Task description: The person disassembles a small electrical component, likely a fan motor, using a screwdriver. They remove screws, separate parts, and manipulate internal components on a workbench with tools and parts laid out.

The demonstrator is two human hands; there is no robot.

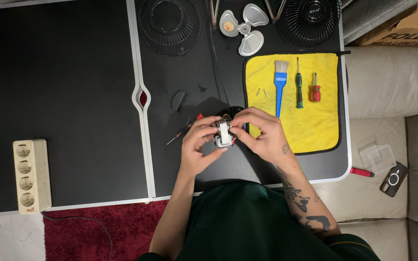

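Far left, near edge of the black table (73, 87): cream power strip (31, 176), sockets unoccupied. Far side, left of centre: round black fan grille (169, 24), nothing in it; clear three-blade fan propeller (244, 26) beside it; second black grille (308, 21) further right. Small screwdriver (177, 136) lies just left of the hands. Centre, near edge: left hand (198, 147) and right hand (262, 133) both closed around a small fan motor (223, 134), held just above the table, fingers pinching it from either side; motor shows grey metal body, pale band across the middle, bit of red at its edge. Right: yellow cloth (315, 121) carrying two loose screws (261, 92), blue brush (280, 82), green screwdriver (298, 89), stubby red screwdriver (315, 89). Off the table, on the beige sofa: clear plastic box (378, 158), contents not discernible, phone (394, 179) beside it
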